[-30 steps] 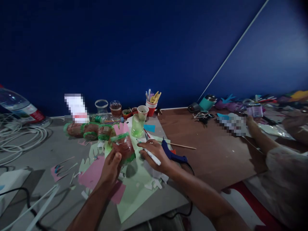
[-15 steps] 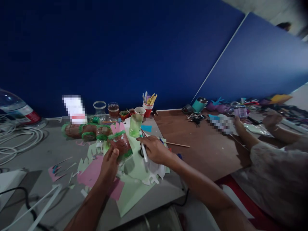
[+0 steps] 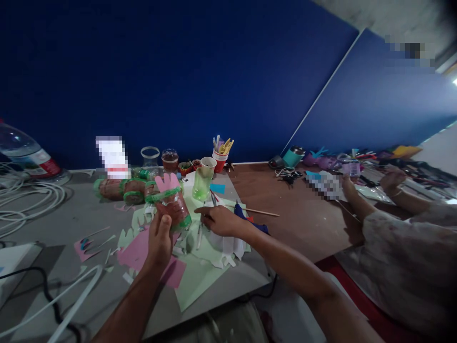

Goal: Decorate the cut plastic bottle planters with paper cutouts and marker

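Note:
My left hand (image 3: 161, 238) is closed around a clear plastic cup (image 3: 174, 209), brown inside with green bands at its rim and base. Pink paper strips (image 3: 167, 183) stand up from its rim. Just to the right, my right hand (image 3: 221, 220) has its index finger stretched toward the cup and the other fingers curled. From under those fingers a thin white stick (image 3: 199, 237) slants down; its grip is partly hidden. Beneath both hands lie pale green paper (image 3: 193, 281) and pink paper (image 3: 134, 252). A green-tinted cup (image 3: 202, 186) stands behind them.
A row of brown and green bottle pieces (image 3: 110, 188) lies at left, near coiled white cable (image 3: 32, 209) and a large bottle (image 3: 32, 159). A blue glue gun (image 3: 252, 221) and a wooden stick (image 3: 260, 211) lie right. Another person's hands (image 3: 352, 188) work farther right.
The brown cup has moved slightly left and tilted in my left hand. My right hand has shifted left, its index finger now straighter, and the white stick appears lower and farther left.

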`<action>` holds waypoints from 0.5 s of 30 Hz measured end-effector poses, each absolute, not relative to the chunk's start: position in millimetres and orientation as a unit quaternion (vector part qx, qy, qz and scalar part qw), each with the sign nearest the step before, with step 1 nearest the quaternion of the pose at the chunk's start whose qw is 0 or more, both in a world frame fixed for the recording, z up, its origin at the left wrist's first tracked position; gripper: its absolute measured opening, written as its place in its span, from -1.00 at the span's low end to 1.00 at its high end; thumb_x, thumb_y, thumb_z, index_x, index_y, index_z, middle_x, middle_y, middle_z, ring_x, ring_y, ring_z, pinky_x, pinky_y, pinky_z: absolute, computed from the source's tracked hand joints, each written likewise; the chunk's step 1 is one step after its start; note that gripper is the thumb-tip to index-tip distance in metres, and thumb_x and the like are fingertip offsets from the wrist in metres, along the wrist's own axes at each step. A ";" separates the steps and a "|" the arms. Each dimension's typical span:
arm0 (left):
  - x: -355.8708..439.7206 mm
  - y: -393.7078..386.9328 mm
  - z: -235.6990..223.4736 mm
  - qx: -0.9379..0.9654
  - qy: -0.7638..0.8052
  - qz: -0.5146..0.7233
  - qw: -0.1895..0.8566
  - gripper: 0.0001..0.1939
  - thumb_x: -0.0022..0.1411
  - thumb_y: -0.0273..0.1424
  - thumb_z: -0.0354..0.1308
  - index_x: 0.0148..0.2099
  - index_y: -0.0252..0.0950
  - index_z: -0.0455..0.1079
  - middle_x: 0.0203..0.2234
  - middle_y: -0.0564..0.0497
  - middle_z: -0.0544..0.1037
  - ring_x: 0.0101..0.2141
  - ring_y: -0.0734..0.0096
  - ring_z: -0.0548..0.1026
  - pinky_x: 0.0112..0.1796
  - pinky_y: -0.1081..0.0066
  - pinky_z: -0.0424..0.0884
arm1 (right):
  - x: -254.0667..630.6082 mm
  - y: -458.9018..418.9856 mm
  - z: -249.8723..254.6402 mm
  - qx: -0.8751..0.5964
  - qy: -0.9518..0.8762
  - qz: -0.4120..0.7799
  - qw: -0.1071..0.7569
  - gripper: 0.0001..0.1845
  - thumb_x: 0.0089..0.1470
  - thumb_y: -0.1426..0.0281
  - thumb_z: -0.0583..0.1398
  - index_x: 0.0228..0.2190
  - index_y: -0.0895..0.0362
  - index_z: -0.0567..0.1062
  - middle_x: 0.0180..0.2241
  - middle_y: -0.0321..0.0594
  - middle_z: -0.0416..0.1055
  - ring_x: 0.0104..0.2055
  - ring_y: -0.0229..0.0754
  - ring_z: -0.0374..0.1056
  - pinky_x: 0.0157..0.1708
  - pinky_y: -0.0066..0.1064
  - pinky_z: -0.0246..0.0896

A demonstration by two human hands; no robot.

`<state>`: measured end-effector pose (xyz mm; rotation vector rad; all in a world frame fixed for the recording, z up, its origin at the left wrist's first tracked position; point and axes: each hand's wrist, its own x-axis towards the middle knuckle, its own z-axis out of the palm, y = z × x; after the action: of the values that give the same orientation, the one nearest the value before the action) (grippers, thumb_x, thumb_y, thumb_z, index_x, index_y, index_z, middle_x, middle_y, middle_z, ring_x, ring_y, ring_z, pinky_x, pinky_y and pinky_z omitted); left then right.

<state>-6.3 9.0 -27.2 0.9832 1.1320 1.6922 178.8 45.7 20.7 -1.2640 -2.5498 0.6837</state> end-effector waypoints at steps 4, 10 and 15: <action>-6.9 9.8 -27.6 0.378 0.456 0.678 0.435 -0.56 0.06 -0.05 0.14 -0.14 -0.28 0.43 -0.27 -0.04 0.54 -0.16 0.21 0.46 -0.18 0.36 0.37 | 172.3 52.5 19.2 -0.465 -0.825 0.275 0.164 -0.59 0.02 0.45 0.14 -0.04 0.15 0.38 -0.48 -0.28 0.46 -0.44 -0.23 0.33 -0.44 -0.46 0.11; -3.4 7.5 -25.3 0.374 0.454 0.677 0.442 -0.64 0.06 -0.11 0.17 -0.17 -0.24 0.45 -0.22 -0.01 0.55 -0.10 0.23 0.44 -0.11 0.39 0.34 | 190.4 60.7 23.4 -0.537 -0.735 0.252 0.328 -0.91 -0.14 0.45 0.18 -0.56 0.15 0.31 -0.57 -0.40 0.22 -0.52 -0.35 0.12 -0.49 -0.52 0.01; 0.2 4.3 -25.0 0.379 0.456 0.647 0.479 -0.58 0.04 -0.10 0.19 -0.13 -0.28 0.42 -0.21 -0.04 0.55 -0.14 0.21 0.47 -0.17 0.37 0.38 | 206.8 68.7 31.1 -0.541 -0.670 0.345 0.373 -0.78 -0.18 0.30 0.22 -0.64 0.16 0.31 -0.66 -0.42 0.18 -0.61 -0.39 0.06 -0.60 -0.53 0.00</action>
<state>0.2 4.3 -25.0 0.9254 1.1123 1.5795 206.8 68.7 31.1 -1.3865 -1.7171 0.8843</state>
